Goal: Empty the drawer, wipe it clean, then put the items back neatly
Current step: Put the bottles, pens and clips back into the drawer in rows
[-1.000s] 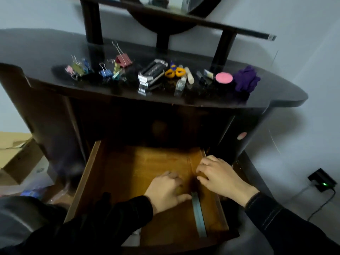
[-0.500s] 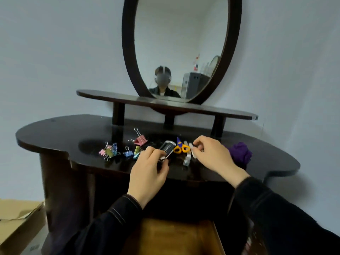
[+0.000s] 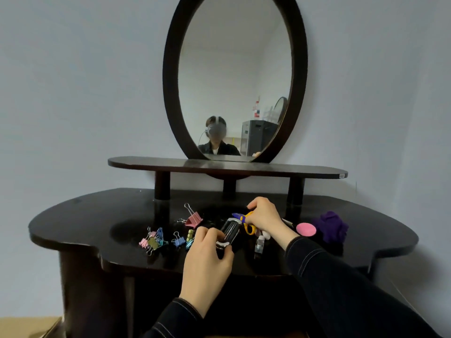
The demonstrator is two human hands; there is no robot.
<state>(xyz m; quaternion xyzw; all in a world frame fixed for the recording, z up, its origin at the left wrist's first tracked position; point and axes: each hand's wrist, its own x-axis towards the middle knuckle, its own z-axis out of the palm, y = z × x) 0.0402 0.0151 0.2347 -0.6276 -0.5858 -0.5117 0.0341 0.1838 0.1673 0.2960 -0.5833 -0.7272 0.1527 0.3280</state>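
Now the hands have left the drawer for the desk [image 3: 97,215]: left hand [image 3: 207,262] curls round the stapler [image 3: 230,230], right hand [image 3: 264,215] pinches the scissors [image 3: 249,228], so putting things back probably starts

Home bedroom: dark vanity table [image 3: 97,223], oval mirror [image 3: 234,79].

No writing can be read; the small sticker [image 3: 342,176] on the shelf's [image 3: 146,163] right end is too blurred.

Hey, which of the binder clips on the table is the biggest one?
The pink clip. It sits alone behind the cluster of smaller clips, with its wire handles raised, and is clearly larger than any of them.
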